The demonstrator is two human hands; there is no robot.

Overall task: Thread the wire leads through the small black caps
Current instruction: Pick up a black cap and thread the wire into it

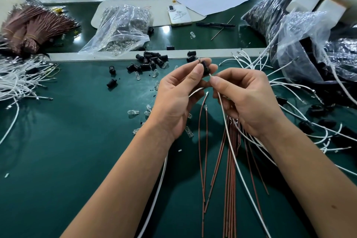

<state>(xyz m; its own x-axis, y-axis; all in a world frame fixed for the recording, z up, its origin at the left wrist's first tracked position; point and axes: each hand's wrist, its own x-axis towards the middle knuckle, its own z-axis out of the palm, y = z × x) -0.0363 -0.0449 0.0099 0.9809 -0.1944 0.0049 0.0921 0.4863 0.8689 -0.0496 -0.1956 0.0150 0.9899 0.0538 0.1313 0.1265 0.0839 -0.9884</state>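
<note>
My left hand [179, 94] pinches a small black cap [205, 68] between thumb and fingertips, above the green mat. A metal terminal sticks out of the cap's top. My right hand [245, 100] pinches a white wire [234, 157] just below the cap; the wire enters the cap's lower end and trails down toward me. A brown wire [202, 141] hangs down from behind my left hand's fingers. More brown wires [230, 189] lie fanned out on the mat under my right wrist. A pile of loose black caps [151, 63] sits beyond my hands.
Small clear bulbs [133, 112] lie scattered on the green mat [67, 141]. White wires [19, 81] are heaped at left, more at right beside plastic bags [309, 44]. A brown wire bundle [32, 27], a clear bag [119, 29], a phone [179, 15] and a pen [214, 24] lie farther back.
</note>
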